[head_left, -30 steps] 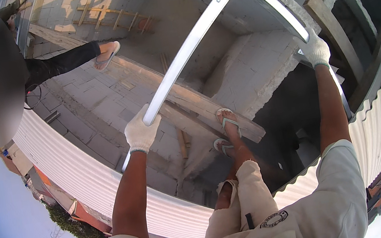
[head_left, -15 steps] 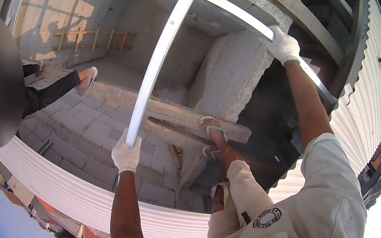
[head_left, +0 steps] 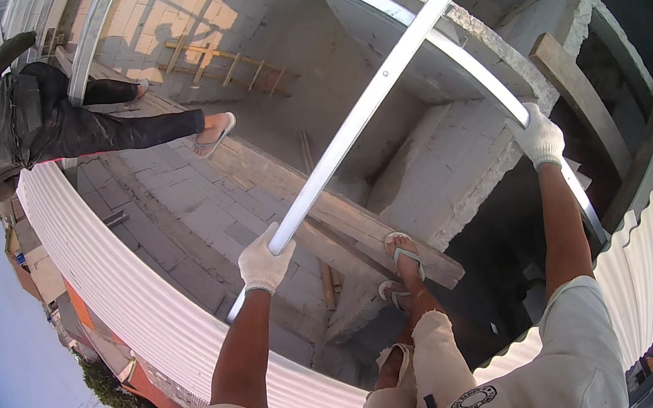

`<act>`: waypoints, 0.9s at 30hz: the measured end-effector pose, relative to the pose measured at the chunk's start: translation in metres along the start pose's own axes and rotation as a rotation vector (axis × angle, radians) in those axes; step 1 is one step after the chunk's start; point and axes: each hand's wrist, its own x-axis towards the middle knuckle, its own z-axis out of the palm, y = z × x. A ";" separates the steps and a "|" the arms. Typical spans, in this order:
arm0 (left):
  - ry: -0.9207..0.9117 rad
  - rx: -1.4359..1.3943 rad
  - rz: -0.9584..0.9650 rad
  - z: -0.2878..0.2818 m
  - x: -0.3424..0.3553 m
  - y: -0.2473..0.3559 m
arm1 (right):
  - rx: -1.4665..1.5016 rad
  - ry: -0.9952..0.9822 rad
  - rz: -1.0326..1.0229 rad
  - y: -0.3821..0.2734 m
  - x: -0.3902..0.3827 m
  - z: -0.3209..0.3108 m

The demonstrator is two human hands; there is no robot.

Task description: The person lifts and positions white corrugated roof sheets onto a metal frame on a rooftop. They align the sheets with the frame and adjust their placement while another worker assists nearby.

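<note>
My left hand (head_left: 267, 259), in a white knit glove, is closed around a long silver metal channel (head_left: 363, 110). A short end of it sticks out below that hand, and it slants up to the right past the frame's top. My right hand (head_left: 538, 138), gloved alike, grips a second metal channel (head_left: 470, 60). This one runs from the top down to the lower right, beyond my wrist. The two channels cross ahead of my hands; whether they are joined there I cannot tell.
My sandalled feet stand by a wooden plank (head_left: 433, 268) over an open drop. Left, a person in dark clothes (head_left: 35, 121) bends on the structure beside another metal channel (head_left: 92, 45). Corrugated sheeting (head_left: 126, 276) borders the edge. A wooden board (head_left: 581, 102) leans at right.
The view has turned left, showing more of the person there. The left channel tilts farther right, and its crossing with the other sits closer to my right hand. Both grips stay.
</note>
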 end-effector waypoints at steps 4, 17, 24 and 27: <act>0.017 0.065 0.049 -0.008 0.000 -0.004 | 0.049 -0.004 0.023 0.000 -0.005 -0.007; -0.005 0.040 0.072 -0.006 -0.004 -0.004 | 0.043 0.025 -0.004 -0.002 -0.004 -0.007; 0.080 0.050 0.120 -0.004 -0.006 -0.017 | 0.059 0.070 -0.035 -0.001 -0.004 0.003; 0.073 0.062 0.119 -0.007 -0.002 -0.012 | 0.050 0.060 -0.024 -0.001 -0.003 0.003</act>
